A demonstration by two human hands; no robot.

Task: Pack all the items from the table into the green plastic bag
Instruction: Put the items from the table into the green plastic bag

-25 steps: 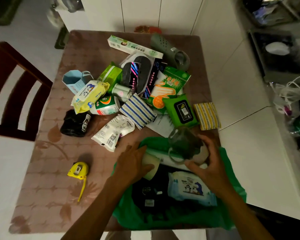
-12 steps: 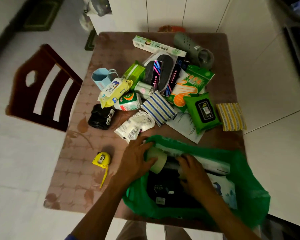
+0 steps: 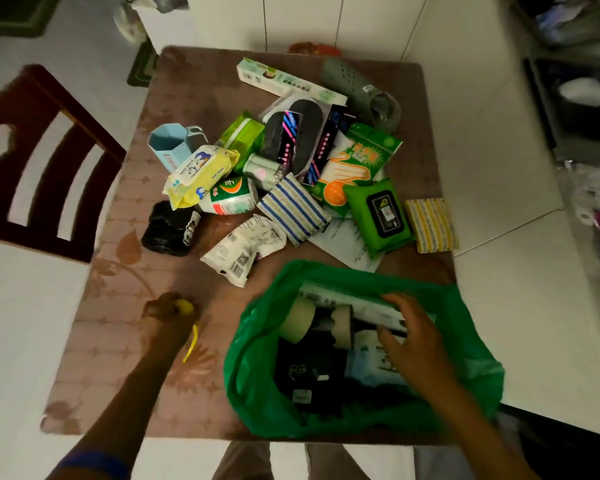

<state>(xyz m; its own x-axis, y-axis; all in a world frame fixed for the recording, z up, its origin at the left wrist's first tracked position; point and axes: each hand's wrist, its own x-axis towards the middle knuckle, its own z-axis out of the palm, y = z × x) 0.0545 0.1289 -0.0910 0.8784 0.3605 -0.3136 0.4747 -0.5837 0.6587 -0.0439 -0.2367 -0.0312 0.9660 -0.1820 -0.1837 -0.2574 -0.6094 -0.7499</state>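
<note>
My left hand curls over the small yellow tape measure on the brown patterned table. My right hand, fingers spread and relaxed, hovers inside the crumpled green plastic bag at the table's near edge.

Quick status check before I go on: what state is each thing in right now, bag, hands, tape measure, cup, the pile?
Green plastic bag: mouth open, part filled.
Masking tape roll: inside the bag.
Left hand: on the yellow tape measure; grip blurred.
Yellow tape measure: on the table, strap trailing.
Right hand: over the bag's contents, fingers relaxed.
Blue cup: on its side, unpacked.
Green wipes pack: lid closed, unpacked.
Grey shoe: unpacked.
</note>
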